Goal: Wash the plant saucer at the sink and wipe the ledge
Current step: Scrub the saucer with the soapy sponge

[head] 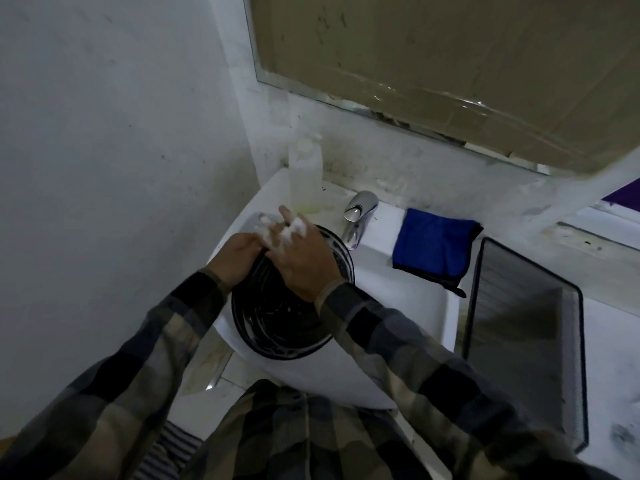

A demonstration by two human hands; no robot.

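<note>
Over the sink's [394, 303] left edge sits the black saucer [277, 320]; the left hand [239, 258] grips its far rim, the right hand [304, 263] lies flat on it, fingers soapy. A blue cloth [433, 247] rests at the sink's back-right corner.

Two hands are showing, left hand [235, 259] and right hand [306, 265], plus one saucer [284, 323], cloth [433, 247], tap [358, 216], bottle [306, 174] and mesh tray [526, 323] each.

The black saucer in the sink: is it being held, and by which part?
The left hand grips the black saucer at its far left rim. The right hand, soapy, lies across its far side with fingers spread, not gripping.
</note>
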